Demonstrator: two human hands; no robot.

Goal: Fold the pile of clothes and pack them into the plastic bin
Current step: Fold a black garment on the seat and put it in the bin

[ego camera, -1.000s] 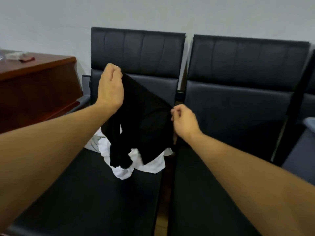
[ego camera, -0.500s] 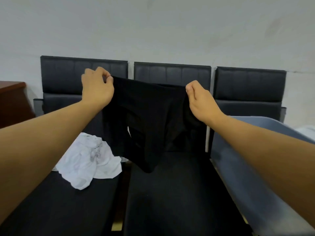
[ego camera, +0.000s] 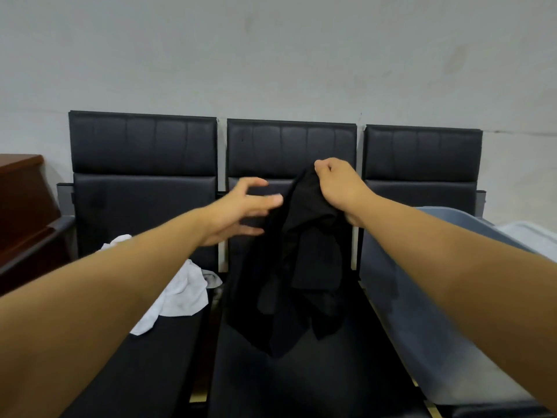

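Black seats (ego camera: 289, 372) | right hand (ego camera: 340, 185) pinches black garment (ego camera: 298, 267) | left hand (ego camera: 241, 209) spread, beside it

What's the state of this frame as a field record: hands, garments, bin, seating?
left hand: open, fingers spread, beside the black garment, not gripping it
right hand: pinches the black garment's top edge
black garment: hangs bunched from the right hand, over the middle seat
white garment: crumpled on the left seat
plastic bin: blue-grey, on the right seat; inside not visible
seating: three black chairs in a row against the wall
folding: not yet done
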